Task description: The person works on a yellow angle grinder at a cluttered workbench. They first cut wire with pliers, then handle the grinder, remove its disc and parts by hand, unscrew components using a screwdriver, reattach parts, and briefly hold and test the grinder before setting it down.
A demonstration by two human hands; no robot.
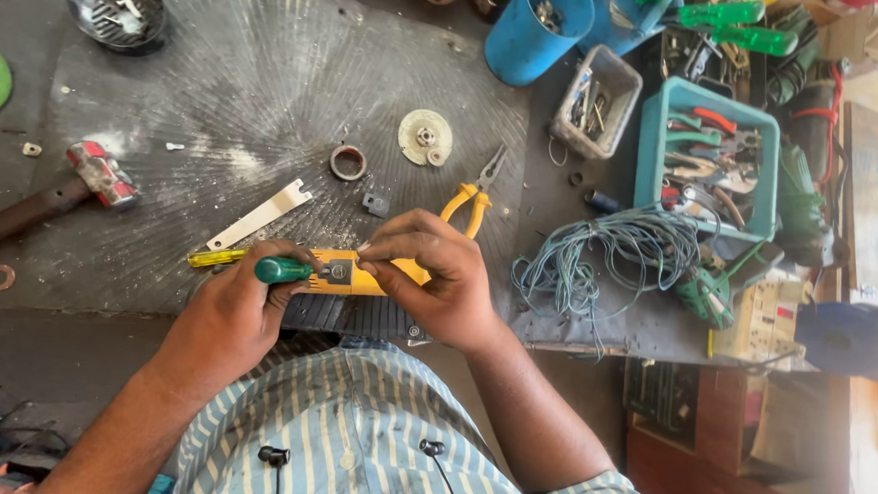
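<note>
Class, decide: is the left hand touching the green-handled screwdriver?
Touching. The head view shows the left hand wrapped around the green-handled screwdriver, fingers closed over its handle.

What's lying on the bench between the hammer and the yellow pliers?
In the head view, a flat white metal wrench lies between the hammer and the yellow pliers.

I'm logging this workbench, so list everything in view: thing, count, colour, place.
Screwdriver: one, green handle, in left hand.
Power tool body: one, yellow, under both hands.
Second screwdriver: one, yellow handle, left of the tool.
Pliers: one, yellow grips, above right hand.
Flat wrench: one, pale metal, bench centre.
Hammer: one, red-and-silver head, left.
Ring: one, grey, centre.
Disc: one, pale, centre.
Cup: one, blue, top.
Tool tray: one, teal, right.
Wire bundle: one, bluish, right.
Left hand: grips the screwdriver.
Right hand: pinches at the tool.
</note>
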